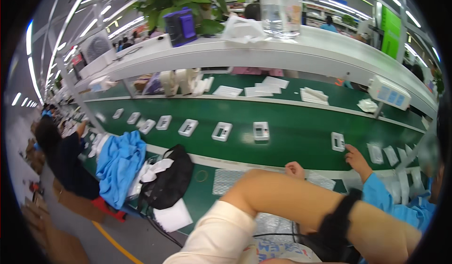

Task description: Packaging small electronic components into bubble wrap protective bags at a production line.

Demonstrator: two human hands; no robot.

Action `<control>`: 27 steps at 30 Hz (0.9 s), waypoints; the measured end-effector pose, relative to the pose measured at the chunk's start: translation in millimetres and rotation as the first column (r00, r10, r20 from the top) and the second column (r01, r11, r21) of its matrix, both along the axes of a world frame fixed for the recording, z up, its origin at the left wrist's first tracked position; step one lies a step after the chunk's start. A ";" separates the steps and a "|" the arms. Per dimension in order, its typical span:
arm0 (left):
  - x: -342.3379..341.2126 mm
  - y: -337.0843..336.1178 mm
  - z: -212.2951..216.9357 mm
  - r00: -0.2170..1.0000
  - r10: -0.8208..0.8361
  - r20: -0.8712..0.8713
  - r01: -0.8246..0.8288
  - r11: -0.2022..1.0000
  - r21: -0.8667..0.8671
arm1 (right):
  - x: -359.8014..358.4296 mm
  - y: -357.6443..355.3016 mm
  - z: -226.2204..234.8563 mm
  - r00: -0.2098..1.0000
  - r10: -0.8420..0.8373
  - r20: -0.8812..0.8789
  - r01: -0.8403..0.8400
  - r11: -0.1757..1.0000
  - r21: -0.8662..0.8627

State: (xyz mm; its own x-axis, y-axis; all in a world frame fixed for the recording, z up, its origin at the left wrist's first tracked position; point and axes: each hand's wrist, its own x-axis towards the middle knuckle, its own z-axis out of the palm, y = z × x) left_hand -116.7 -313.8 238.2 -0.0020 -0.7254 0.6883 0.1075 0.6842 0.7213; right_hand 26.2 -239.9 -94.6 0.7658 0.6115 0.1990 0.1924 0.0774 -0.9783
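Fingers of the right hand [295, 170] curl inward by the green bench's [296, 148] near edge, any grip impossible to tell; beyond a black strap [336, 217], the left hand [388, 228] blurs, its fingers' state equally unreadable. One bubble-wrap sheet [322, 180] lies just right of the right hand along that edge. Eight white frames [260, 138] line the bench, a wide green stretch parting the seventh from the eighth, which sits beside a co-worker's hand [359, 164]. One clear bottle [281, 16], contents indistinct, stands on the shelf [188, 59] above.
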 end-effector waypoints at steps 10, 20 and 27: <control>30.0 -37.1 -165.8 0.804 0.032 0.594 0.096 0.978 -0.183 | -10.3 22.2 -7.3 0.999 0.020 -0.039 -0.018 0.999 0.044; 51.9 294.4 -236.1 0.089 0.275 0.957 -0.590 -0.760 0.273 | -11.9 32.4 -10.9 1.000 -0.005 -0.002 0.005 1.000 -0.010; 90.4 324.6 -292.7 0.013 0.134 0.991 -0.437 -0.891 0.126 | -14.9 28.9 -6.7 1.000 -0.012 -0.025 0.012 1.000 -0.017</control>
